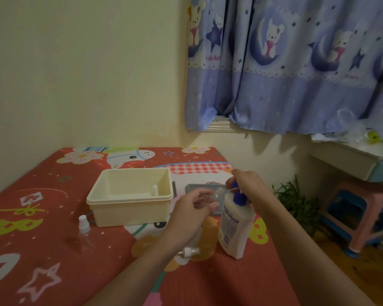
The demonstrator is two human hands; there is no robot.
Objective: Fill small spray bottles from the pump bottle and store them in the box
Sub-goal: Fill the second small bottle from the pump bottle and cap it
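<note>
A white pump bottle [235,226] with a blue pump head stands on the red patterned cloth [42,206]. My right hand [250,186] rests on top of the pump head. My left hand [192,213] holds a small clear spray bottle [212,196] tilted with its open mouth at the pump's spout. A loose white spray cap [189,251] lies on the cloth below my left wrist. Another clear spray bottle [84,236] with its white cap on stands at the left. The cream box [130,208] stands open, with one small bottle [154,190] in its right corner.
A grey flat lid or tray [192,187] lies behind my hands, right of the box. The table's right edge drops to a wooden floor with a green plant [296,202], a pink and blue stool [358,215] and a white shelf [351,157].
</note>
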